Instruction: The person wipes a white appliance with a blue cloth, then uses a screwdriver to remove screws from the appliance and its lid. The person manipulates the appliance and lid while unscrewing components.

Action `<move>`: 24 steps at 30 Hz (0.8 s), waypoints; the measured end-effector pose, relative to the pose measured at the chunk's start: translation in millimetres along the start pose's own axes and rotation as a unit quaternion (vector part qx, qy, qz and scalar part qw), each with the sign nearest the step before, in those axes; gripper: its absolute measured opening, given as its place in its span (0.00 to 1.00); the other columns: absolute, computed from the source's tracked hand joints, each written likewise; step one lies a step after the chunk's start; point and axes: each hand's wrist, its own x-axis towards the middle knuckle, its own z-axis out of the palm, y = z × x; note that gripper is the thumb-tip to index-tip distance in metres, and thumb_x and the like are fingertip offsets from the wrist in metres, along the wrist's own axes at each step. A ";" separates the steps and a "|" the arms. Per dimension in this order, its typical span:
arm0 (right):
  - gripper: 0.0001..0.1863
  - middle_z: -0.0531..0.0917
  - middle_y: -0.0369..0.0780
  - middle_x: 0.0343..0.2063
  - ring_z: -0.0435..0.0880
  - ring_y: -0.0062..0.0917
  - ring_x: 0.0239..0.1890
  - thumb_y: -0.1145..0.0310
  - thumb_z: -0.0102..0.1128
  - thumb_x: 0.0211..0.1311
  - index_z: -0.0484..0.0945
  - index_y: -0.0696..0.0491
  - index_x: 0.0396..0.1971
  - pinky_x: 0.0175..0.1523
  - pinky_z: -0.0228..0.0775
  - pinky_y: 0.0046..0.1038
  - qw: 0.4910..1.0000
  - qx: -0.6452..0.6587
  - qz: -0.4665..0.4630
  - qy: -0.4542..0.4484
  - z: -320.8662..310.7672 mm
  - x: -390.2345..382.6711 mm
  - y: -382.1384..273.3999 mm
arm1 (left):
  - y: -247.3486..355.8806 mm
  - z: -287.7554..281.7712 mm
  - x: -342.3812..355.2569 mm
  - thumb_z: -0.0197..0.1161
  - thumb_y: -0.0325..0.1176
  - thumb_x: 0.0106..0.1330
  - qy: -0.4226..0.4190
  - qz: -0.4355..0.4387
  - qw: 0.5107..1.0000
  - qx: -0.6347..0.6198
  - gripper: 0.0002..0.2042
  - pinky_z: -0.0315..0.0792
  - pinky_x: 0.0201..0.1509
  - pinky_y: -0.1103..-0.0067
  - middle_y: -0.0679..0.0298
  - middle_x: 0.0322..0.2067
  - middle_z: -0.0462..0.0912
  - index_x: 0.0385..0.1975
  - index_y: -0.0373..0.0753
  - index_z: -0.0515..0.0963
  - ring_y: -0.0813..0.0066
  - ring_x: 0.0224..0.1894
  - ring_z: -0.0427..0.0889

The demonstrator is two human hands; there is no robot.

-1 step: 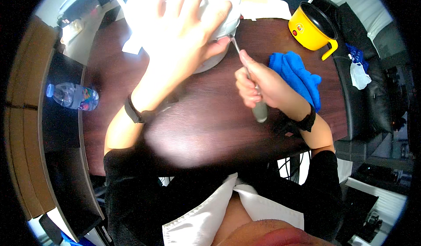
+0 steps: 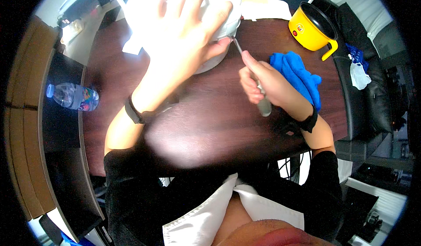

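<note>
A large round white object, glaring with overexposure at its top, stands at the far side of the table; its kind cannot be told. My left hand rests across it with the fingers spread, thumb towards its right side. In my right hand is a tool with a thick grey-green handle and a thin metal shaft. The thumb lies along the shaft, the fingers wrap the handle. Its tip meets the white object's right side close to my left thumb; the tip's shape is too small to make out.
A blue cloth lies right of my right hand. Behind it stands a yellow pot with its handle pointing to the near right. A clear plastic bottle lies at the dark wooden table's left edge. A black sofa borders the right.
My right hand and the tool's handle have shifted slightly to the right, the tip staying at the white object's side. My left hand is unchanged.
</note>
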 end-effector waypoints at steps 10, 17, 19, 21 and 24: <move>0.33 0.74 0.49 0.11 0.77 0.47 0.16 0.46 0.54 0.67 0.73 0.58 0.09 0.22 0.64 0.41 0.725 -0.559 -0.211 0.342 -4.5 -16.1 -23.2 | 1.5 3.1 -2.7 0.69 0.47 0.51 -0.001 -0.003 1.000 -0.008 0.30 0.57 0.64 0.50 0.50 0.60 0.67 0.58 0.52 0.74 0.52 0.57 0.70; 0.36 0.75 0.50 0.13 0.77 0.49 0.18 0.44 0.50 0.68 0.73 0.59 0.09 0.23 0.67 0.42 0.699 -0.594 -0.195 0.346 -1.2 -13.5 -29.2 | 4.4 -6.3 0.3 0.70 0.46 0.51 -0.031 -0.009 0.999 0.007 0.31 0.57 0.63 0.49 0.50 0.60 0.67 0.58 0.52 0.74 0.52 0.58 0.70; 0.37 0.75 0.50 0.12 0.77 0.47 0.17 0.42 0.48 0.68 0.72 0.58 0.08 0.23 0.67 0.41 0.708 -0.592 -0.194 0.333 -4.1 -11.5 -27.9 | 5.8 -4.8 -0.2 0.70 0.46 0.50 -0.026 -0.011 1.000 0.008 0.31 0.57 0.63 0.49 0.50 0.60 0.67 0.58 0.52 0.74 0.52 0.58 0.70; 0.39 0.75 0.48 0.09 0.76 0.43 0.13 0.39 0.45 0.69 0.70 0.57 0.07 0.20 0.67 0.37 0.729 -0.578 -0.199 0.307 -10.0 -6.2 -24.7 | 5.7 -3.2 -1.4 0.70 0.46 0.50 -0.015 -0.014 1.000 -0.001 0.31 0.57 0.63 0.49 0.49 0.60 0.67 0.58 0.52 0.74 0.52 0.58 0.70; 0.39 0.69 0.38 0.06 0.68 0.28 0.07 0.35 0.38 0.70 0.63 0.50 0.06 0.15 0.60 0.28 0.967 -0.224 0.012 0.116 -11.9 1.2 -21.1 | 3.4 2.5 -3.1 0.71 0.45 0.49 -0.001 -0.014 1.000 -0.022 0.31 0.57 0.63 0.50 0.49 0.60 0.67 0.57 0.51 0.74 0.52 0.58 0.70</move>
